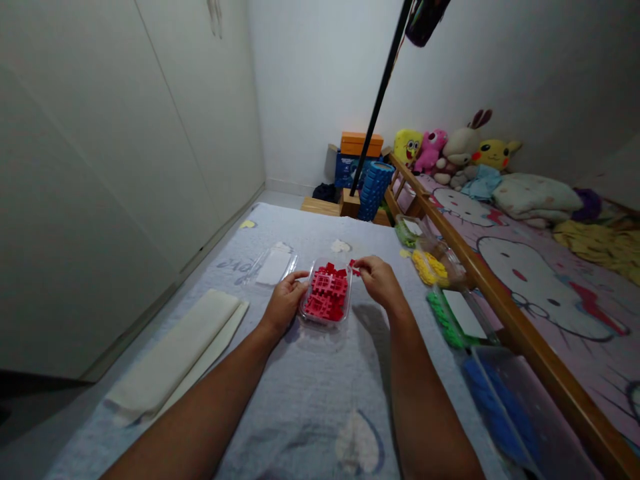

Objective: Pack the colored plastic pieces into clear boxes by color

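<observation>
At the far left, pale cupboard doors (125, 153) line the room, and near them a folded cream cloth (175, 360) lies flat on the grey-blue blanket (310, 400) that covers the floor. Farther off, a clear lid (273, 267) rests on the blanket, apparently set aside so that the tub stays open.

The left hand (284, 303) cups the left wall of a clear plastic tub (326, 313), fingers curled loosely against it; this looks like a steadying hold, keeping the tub from sliding. The tub sits on the blanket in the middle, between the two hands, its long axis running near to far, open side up. It is filled with red interlocking blocks (327, 293), heaped without a common direction.

The right hand (381, 280) hovers at the tub's far right corner, thumb and forefinger pinched shut on a single small red piece (353, 265); it is too small to tell which way it points.

To the right, along the wooden bed rail (500, 293), stand more clear tubs in a row: one of yellow blocks (429, 268), one of green blocks (443, 320), and nearest, one of blue blocks (487, 393), seemingly sorted by colour within arm's reach. Beyond the rail, plush toys (450, 150) crowd the far end of the bed.
</observation>
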`<state>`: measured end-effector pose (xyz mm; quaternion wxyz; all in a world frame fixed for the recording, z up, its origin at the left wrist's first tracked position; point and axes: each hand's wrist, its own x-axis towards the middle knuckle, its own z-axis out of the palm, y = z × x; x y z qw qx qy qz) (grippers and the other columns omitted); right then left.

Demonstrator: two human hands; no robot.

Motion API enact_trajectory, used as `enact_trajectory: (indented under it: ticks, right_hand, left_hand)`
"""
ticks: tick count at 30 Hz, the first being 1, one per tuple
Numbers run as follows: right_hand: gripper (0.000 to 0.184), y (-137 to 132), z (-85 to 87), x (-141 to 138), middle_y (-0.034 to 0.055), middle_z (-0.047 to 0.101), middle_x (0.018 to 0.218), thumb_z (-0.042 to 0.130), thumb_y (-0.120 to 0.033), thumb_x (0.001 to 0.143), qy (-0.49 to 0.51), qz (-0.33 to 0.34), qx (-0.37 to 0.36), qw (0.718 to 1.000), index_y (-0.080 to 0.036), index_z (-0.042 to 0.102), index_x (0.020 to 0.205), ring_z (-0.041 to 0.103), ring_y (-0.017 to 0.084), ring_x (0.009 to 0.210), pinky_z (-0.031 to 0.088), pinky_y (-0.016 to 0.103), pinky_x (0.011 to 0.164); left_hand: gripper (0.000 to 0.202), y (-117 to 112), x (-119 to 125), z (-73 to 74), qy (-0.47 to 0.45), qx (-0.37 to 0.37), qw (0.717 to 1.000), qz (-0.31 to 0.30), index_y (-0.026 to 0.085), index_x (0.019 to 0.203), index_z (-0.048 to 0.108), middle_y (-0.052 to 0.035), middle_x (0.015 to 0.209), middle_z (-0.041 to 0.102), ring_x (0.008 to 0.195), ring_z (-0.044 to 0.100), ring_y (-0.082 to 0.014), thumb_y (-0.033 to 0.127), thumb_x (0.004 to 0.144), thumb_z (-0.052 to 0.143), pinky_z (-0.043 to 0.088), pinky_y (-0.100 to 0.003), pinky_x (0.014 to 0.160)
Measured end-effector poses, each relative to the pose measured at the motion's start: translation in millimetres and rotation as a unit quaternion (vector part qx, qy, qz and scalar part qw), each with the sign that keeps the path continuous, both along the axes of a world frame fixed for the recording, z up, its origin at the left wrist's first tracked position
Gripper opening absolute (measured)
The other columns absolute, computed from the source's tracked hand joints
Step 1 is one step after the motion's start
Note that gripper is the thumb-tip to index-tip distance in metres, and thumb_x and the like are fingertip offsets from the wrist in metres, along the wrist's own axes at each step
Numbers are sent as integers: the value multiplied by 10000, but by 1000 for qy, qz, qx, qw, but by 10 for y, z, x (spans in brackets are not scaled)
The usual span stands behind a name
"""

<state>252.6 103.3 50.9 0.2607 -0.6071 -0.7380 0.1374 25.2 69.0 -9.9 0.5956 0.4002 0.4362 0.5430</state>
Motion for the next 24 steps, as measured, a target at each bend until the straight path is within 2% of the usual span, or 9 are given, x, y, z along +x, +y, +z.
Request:
enact_trajectory:
  ticks: [3, 7, 11, 15, 19, 24]
  right_hand:
    - [285, 95, -199, 193, 93, 693, 981, 494, -75, 840, -24, -76, -14, 997, -154, 743, 955, 607, 185, 930, 422, 272, 880]
    - [343, 127, -459, 195, 127, 666, 1053, 521, -91, 834, -70, -87, -44, 993, -134, 717, 1112, 591, 201, 970, 404, 271, 899]
    - [427, 127, -612, 108, 144, 621, 1136, 580, -192, 849, -112, -106, -51, 987, -174, 656, 1269, 564, 233, 1051, 387, 292, 940]
    - [302, 149, -644, 114, 130, 639, 1050, 561, -210, 870, -106, -104, -62, 987, -181, 715, 1129, 568, 224, 991, 392, 299, 910]
    - [218, 167, -617, 194, 77, 654, 915, 571, -172, 827, -40, -90, -71, 993, -167, 734, 972, 575, 194, 893, 405, 278, 841]
    - [171, 139, -429, 246, 26, 608, 838, 611, -211, 778, 78, -85, -18, 993, -173, 724, 901, 554, 167, 780, 424, 278, 758]
  left_hand:
    - [455, 23, -15, -46, 11, 1, 1000, -4, 146, 1097, 627, 100, 541, 456, 461, 411, -71, 406, 738, 728, 310, -186, 473]
    - [468, 46, -27, -96, 13, 4, 1000, -8, 150, 1110, 624, 90, 557, 482, 480, 431, -75, 424, 744, 727, 310, -185, 481]
    - [474, 40, -19, -81, 6, 0, 1000, -5, 152, 1098, 629, 100, 544, 458, 465, 412, -71, 426, 727, 738, 306, -186, 479]
    - [490, 32, -9, -55, 4, -5, 1000, 2, 143, 1096, 629, 101, 535, 456, 453, 399, -68, 419, 709, 745, 296, -185, 471]
    - [494, 34, -9, -58, 4, -1, 1000, 4, 141, 1089, 634, 98, 535, 471, 447, 411, -68, 424, 699, 744, 304, -185, 464]
    - [508, 13, 1, -14, 0, -11, 1000, 3, 147, 1087, 634, 85, 557, 528, 471, 472, -85, 430, 680, 744, 332, -188, 472]
